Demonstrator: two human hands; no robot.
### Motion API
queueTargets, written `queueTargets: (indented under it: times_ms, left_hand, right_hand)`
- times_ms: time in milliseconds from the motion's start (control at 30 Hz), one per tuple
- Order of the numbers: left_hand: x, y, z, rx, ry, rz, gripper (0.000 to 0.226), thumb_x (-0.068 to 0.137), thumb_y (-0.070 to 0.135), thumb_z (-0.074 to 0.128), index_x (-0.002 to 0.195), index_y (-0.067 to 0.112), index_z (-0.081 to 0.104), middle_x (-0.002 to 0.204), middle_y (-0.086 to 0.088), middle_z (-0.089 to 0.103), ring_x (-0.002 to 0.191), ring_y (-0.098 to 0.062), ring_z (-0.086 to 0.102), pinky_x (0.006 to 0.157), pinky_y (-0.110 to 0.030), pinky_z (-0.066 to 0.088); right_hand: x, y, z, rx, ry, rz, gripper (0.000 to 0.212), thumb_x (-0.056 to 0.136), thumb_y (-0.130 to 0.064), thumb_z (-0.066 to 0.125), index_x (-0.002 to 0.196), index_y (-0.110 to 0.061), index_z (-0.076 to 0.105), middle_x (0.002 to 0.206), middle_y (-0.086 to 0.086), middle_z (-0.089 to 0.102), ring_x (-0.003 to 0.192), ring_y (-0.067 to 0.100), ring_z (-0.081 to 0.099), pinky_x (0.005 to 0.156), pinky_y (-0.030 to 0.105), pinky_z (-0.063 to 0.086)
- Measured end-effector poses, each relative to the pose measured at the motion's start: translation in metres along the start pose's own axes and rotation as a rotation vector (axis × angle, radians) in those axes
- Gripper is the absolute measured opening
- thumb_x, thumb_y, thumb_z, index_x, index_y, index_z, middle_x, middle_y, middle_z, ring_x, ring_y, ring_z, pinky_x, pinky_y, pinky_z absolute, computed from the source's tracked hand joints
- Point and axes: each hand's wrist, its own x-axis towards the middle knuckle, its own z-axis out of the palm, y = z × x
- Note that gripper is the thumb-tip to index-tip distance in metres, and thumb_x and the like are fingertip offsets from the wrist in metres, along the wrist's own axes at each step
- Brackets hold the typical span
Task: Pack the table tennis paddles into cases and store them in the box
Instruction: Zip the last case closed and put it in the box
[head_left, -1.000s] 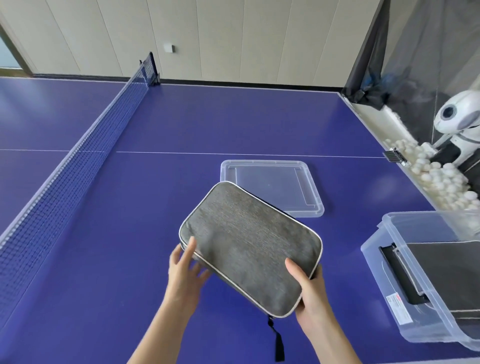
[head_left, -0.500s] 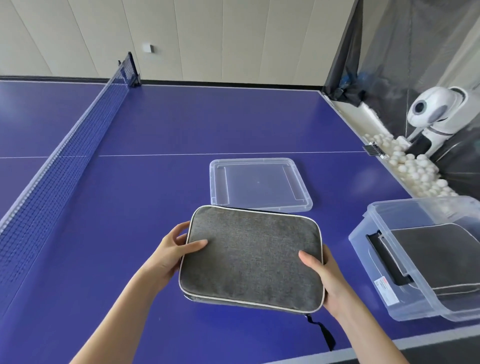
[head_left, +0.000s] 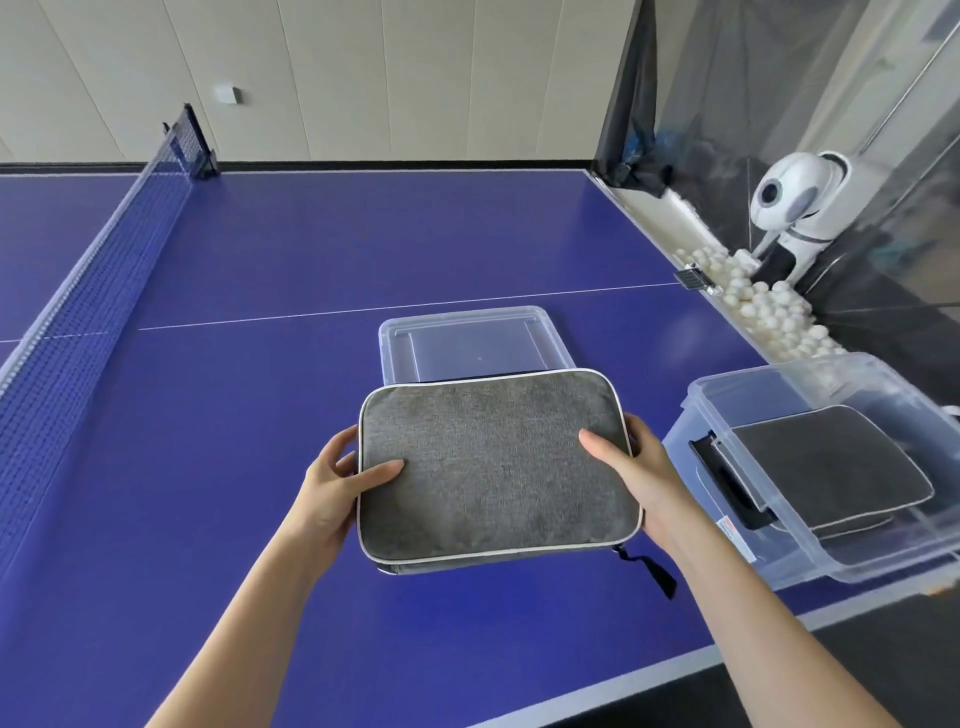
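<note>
A grey fabric paddle case (head_left: 493, 467) with white piping is held flat above the blue table. My left hand (head_left: 337, 483) grips its left edge, thumb on top. At the right edge my right hand (head_left: 631, 467) grips it the same way. A black zipper tassel (head_left: 649, 569) hangs from the case's near right corner. The clear plastic box (head_left: 810, 545) stands at the right table edge with another grey case (head_left: 826, 462) lying inside. No paddle is visible.
The box's clear lid (head_left: 467, 338) lies on the table just behind the held case. The net (head_left: 88, 291) runs along the left. Off the right edge are a tray with several white balls (head_left: 769, 306) and a white ball machine (head_left: 800, 202).
The case has turned from tilted to level and shifted right, toward the box. Both hands kept hold of its short edges.
</note>
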Motion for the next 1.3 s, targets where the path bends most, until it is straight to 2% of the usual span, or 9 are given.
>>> queueTargets:
  times_ms: [100, 267, 433, 633, 767, 967, 1067, 1200, 1300]
  left_hand:
    - [-0.002, 0.006, 0.013, -0.003, -0.001, 0.028, 0.068, 0.058, 0.01, 0.087, 0.117, 0.027, 0.059, 0.105, -0.004, 0.074, 0.09, -0.022, 0.072, 0.062, -0.027, 0.058]
    - [-0.007, 0.014, 0.049, 0.002, -0.002, 0.072, 0.06, 0.061, 0.013, 0.082, 0.115, 0.025, 0.06, 0.101, -0.004, 0.075, 0.087, -0.021, 0.073, 0.061, -0.026, 0.058]
    - [-0.017, 0.014, 0.104, 0.012, -0.002, 0.108, 0.057, 0.067, 0.008, 0.081, 0.117, 0.023, 0.059, 0.103, -0.004, 0.075, 0.087, -0.021, 0.073, 0.06, -0.025, 0.057]
    - [-0.037, 0.005, 0.187, 0.023, -0.027, 0.144, 0.073, 0.055, 0.008, 0.088, 0.119, 0.021, 0.057, 0.099, 0.0, 0.076, 0.085, -0.02, 0.073, 0.06, -0.024, 0.057]
    - [-0.048, -0.006, 0.247, 0.044, -0.041, 0.17, 0.077, 0.054, 0.015, 0.087, 0.124, 0.02, 0.056, 0.099, -0.001, 0.076, 0.085, -0.019, 0.073, 0.059, -0.024, 0.057]
    - [-0.062, -0.024, 0.325, 0.043, -0.054, 0.182, 0.064, 0.068, 0.007, 0.081, 0.126, 0.016, 0.056, 0.099, -0.003, 0.075, 0.081, -0.018, 0.074, 0.056, -0.025, 0.056]
    - [-0.063, -0.031, 0.353, 0.047, -0.061, 0.174, 0.06, 0.071, 0.005, 0.08, 0.126, 0.015, 0.056, 0.102, -0.004, 0.074, 0.08, -0.017, 0.073, 0.057, -0.025, 0.056]
    - [-0.056, -0.036, 0.384, 0.049, -0.07, 0.164, 0.056, 0.071, 0.004, 0.079, 0.122, 0.016, 0.058, 0.097, 0.0, 0.075, 0.078, -0.015, 0.073, 0.056, -0.024, 0.056]
    - [-0.044, -0.04, 0.402, 0.044, -0.079, 0.151, 0.057, 0.071, 0.005, 0.079, 0.123, 0.017, 0.057, 0.099, 0.001, 0.075, 0.081, -0.016, 0.073, 0.058, -0.025, 0.056]
  right_hand:
    - [0.001, 0.0, -0.011, 0.013, 0.027, -0.018, 0.042, 0.068, -0.042, 0.08, 0.104, -0.033, 0.062, 0.097, -0.011, 0.072, 0.083, 0.005, 0.071, 0.066, 0.028, 0.054]
    - [-0.001, -0.003, -0.042, 0.029, 0.067, -0.049, 0.042, 0.065, -0.047, 0.08, 0.101, -0.032, 0.065, 0.096, -0.011, 0.073, 0.085, 0.008, 0.071, 0.07, 0.032, 0.055]
    - [-0.009, -0.016, -0.094, 0.038, 0.079, -0.094, 0.037, 0.068, -0.046, 0.079, 0.099, -0.034, 0.064, 0.092, -0.013, 0.073, 0.079, 0.006, 0.071, 0.059, 0.026, 0.053]
    - [-0.025, -0.026, -0.177, 0.073, 0.118, -0.148, 0.04, 0.074, -0.035, 0.078, 0.11, -0.027, 0.061, 0.101, -0.005, 0.071, 0.085, 0.013, 0.071, 0.064, 0.033, 0.057]
    - [-0.037, -0.027, -0.238, 0.068, 0.142, -0.156, 0.041, 0.076, -0.034, 0.077, 0.112, -0.023, 0.062, 0.104, 0.0, 0.07, 0.093, 0.02, 0.069, 0.079, 0.042, 0.057]
    - [-0.052, -0.03, -0.317, 0.03, 0.18, -0.18, 0.025, 0.074, -0.04, 0.076, 0.095, -0.031, 0.065, 0.096, -0.006, 0.072, 0.087, 0.014, 0.068, 0.064, 0.031, 0.054]
    - [-0.052, -0.029, -0.347, 0.011, 0.209, -0.171, 0.032, 0.071, -0.046, 0.077, 0.098, -0.033, 0.064, 0.099, -0.006, 0.071, 0.091, 0.018, 0.067, 0.075, 0.038, 0.057]
    - [-0.044, -0.028, -0.376, 0.032, 0.206, -0.153, 0.044, 0.068, -0.047, 0.078, 0.105, -0.027, 0.066, 0.097, -0.004, 0.073, 0.09, 0.019, 0.069, 0.071, 0.036, 0.056]
    - [-0.033, -0.029, -0.394, 0.041, 0.199, -0.141, 0.039, 0.069, -0.046, 0.079, 0.102, -0.03, 0.066, 0.101, -0.003, 0.072, 0.093, 0.021, 0.069, 0.079, 0.043, 0.057]
